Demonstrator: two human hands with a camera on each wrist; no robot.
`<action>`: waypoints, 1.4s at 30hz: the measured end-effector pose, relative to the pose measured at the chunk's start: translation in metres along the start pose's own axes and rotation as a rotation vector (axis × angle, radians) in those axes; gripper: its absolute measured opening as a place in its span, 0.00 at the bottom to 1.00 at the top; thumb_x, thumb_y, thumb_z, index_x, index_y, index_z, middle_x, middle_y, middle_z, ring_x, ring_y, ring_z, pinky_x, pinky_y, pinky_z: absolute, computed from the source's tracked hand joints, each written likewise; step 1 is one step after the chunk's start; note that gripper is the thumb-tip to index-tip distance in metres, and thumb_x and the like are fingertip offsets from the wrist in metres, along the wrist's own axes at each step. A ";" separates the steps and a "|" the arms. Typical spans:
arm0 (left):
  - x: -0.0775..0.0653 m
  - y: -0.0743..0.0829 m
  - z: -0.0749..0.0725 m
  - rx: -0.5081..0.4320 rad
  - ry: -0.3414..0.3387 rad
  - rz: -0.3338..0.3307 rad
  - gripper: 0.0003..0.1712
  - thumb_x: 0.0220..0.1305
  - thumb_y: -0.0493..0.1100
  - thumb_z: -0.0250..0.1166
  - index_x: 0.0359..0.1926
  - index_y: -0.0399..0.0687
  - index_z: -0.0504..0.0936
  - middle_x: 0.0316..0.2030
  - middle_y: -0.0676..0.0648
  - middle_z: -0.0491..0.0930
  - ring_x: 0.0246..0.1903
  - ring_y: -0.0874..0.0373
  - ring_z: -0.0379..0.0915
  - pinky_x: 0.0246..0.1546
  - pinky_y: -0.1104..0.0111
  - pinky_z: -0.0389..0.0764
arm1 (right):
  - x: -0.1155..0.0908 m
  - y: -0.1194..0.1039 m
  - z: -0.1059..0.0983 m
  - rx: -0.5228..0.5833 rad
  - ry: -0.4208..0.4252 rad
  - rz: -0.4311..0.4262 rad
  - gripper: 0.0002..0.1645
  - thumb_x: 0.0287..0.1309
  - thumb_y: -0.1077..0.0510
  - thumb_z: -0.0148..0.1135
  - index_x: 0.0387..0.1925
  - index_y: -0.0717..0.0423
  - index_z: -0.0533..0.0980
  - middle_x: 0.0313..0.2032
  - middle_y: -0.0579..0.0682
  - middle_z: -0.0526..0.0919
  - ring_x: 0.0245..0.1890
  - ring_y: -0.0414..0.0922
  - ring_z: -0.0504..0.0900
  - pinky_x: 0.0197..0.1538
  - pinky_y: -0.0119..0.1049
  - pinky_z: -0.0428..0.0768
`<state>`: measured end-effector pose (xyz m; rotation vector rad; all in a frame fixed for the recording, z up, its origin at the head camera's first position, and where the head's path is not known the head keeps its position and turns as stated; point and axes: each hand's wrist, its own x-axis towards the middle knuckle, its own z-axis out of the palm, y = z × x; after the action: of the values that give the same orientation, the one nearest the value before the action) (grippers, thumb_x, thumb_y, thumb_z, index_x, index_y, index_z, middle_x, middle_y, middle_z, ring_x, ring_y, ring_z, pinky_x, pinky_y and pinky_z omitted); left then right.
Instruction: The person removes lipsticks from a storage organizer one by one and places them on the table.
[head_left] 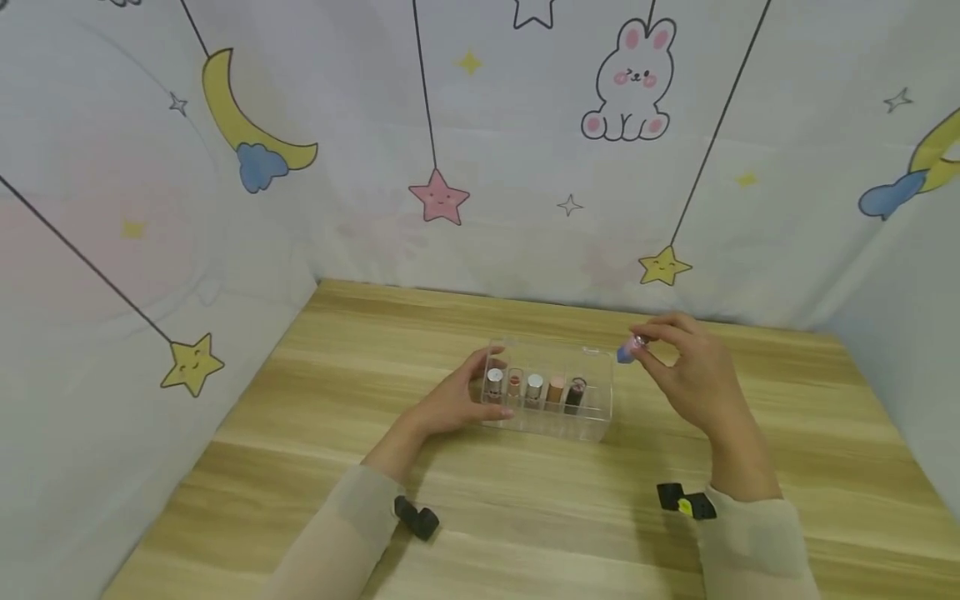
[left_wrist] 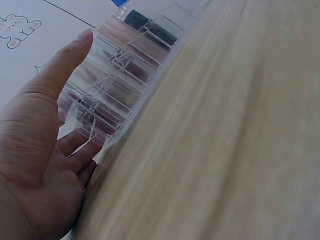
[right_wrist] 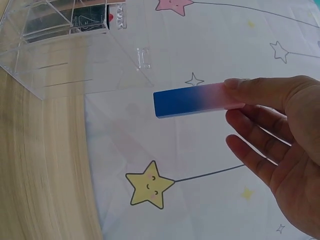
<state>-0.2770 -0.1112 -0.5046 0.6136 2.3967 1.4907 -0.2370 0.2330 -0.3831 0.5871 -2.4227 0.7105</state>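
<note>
Along the far side, a white cloth printed with moons, stars and a rabbit; right-hand moon cut off. Below, a wood-grain table. At its middle, a clear box. Left hand, gripping the box's left end, fingertips partly hidden. Right hand, pinching a blue-and-pink tube above the table, right of the box. Inside the box, five lipsticks in a row, any lettering too small to read.

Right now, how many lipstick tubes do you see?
6: in the clear box, left to right, silver-topped tube, reddish tube, second silver-topped tube, tan tube, dark tube; in the right hand, blue-pink tube.
</note>
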 end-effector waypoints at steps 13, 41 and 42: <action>-0.001 0.000 0.001 -0.003 -0.006 0.003 0.60 0.54 0.57 0.81 0.80 0.71 0.54 0.73 0.54 0.69 0.77 0.47 0.60 0.76 0.39 0.56 | 0.000 0.013 0.006 0.031 -0.094 0.060 0.11 0.61 0.63 0.73 0.46 0.59 0.87 0.47 0.56 0.87 0.42 0.56 0.85 0.43 0.52 0.80; 0.002 0.002 0.001 -0.005 -0.001 0.010 0.60 0.54 0.54 0.82 0.80 0.66 0.54 0.72 0.52 0.69 0.76 0.46 0.61 0.76 0.39 0.56 | -0.002 0.021 0.008 0.042 -0.185 0.118 0.14 0.62 0.63 0.73 0.49 0.61 0.86 0.44 0.55 0.86 0.45 0.56 0.85 0.48 0.53 0.78; 0.001 0.002 0.001 -0.007 -0.002 0.009 0.60 0.54 0.54 0.82 0.80 0.66 0.54 0.72 0.52 0.69 0.76 0.46 0.61 0.76 0.39 0.56 | -0.003 0.021 0.008 0.044 -0.197 0.126 0.15 0.62 0.63 0.72 0.50 0.62 0.86 0.45 0.55 0.86 0.46 0.56 0.85 0.48 0.54 0.78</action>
<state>-0.2770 -0.1090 -0.5036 0.6245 2.3898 1.5002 -0.2490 0.2448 -0.3984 0.5484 -2.6513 0.7926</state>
